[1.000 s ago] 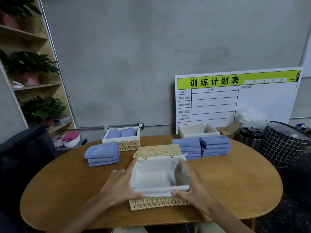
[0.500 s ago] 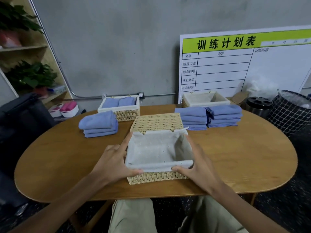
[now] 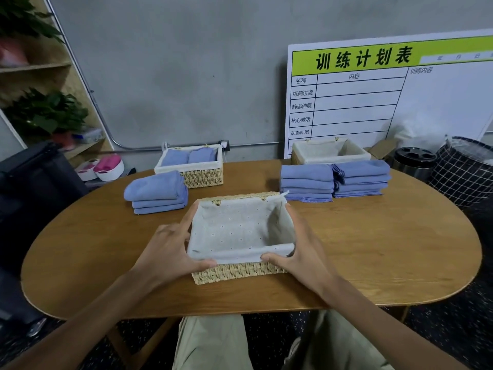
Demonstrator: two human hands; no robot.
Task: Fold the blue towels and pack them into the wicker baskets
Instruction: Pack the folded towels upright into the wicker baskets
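An open wicker basket with a white cloth lining stands at the near middle of the table, nothing inside it. My left hand grips its left side, thumb on the front rim. My right hand grips its right side the same way. A pile of folded blue towels lies at the left. Two more stacks of blue towels lie at the right. Behind the left pile, a second wicker basket holds two folded blue towels. A third basket sits at the far right edge.
The oval wooden table stands against a grey wall. A large white and green board leans behind it. A wire bin and a black can stand to the right, a dark chair and plant shelves to the left.
The view has dropped and come closer to the table. The basket's woven lid, flat behind it before, now shows only as a thin edge. Both hands keep their hold on the basket.
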